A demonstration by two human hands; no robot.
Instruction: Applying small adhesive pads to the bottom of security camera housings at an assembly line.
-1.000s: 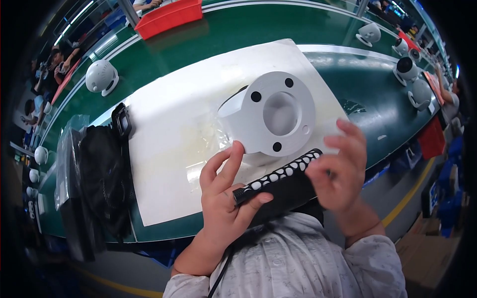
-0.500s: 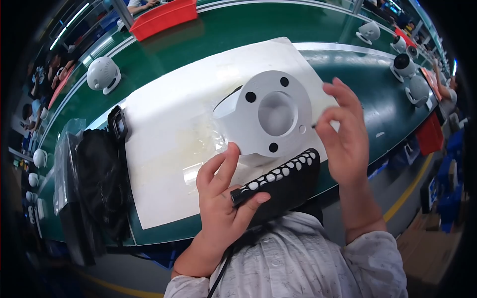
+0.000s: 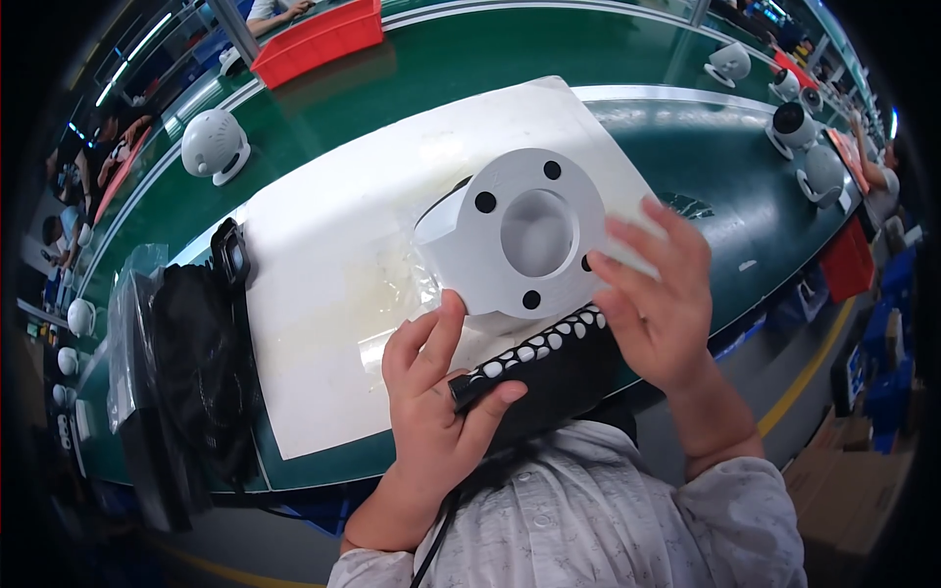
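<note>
A white device with a ring-shaped base [image 3: 588, 206] lies on the white board, its base turned up toward me. Several black round pads [image 3: 485, 202] sit on the ring, one of them at its right edge beside my right fingertips. My right hand [image 3: 662, 294] has its fingers apart, partly blurred, over that edge. Between the thumb and fingers of my left hand [image 3: 431, 372] is a bent black sheet [image 3: 569, 377] with a row of white round spots along its fold. A left fingertip also touches the device's lower left side.
The white board [image 3: 323, 294] rests on a green bench. On the left lie a black bag [image 3: 206, 363] and clear plastic wrap [image 3: 132, 323]. A similar white device [image 3: 214, 145] stands on the green belt, near a red bin [image 3: 319, 41]. More devices [image 3: 823, 174] stand at right.
My right hand has moved left to the ring, and its pinch has opened. The black pad it held now sits on the ring's right edge. My left hand keeps the sheet.
</note>
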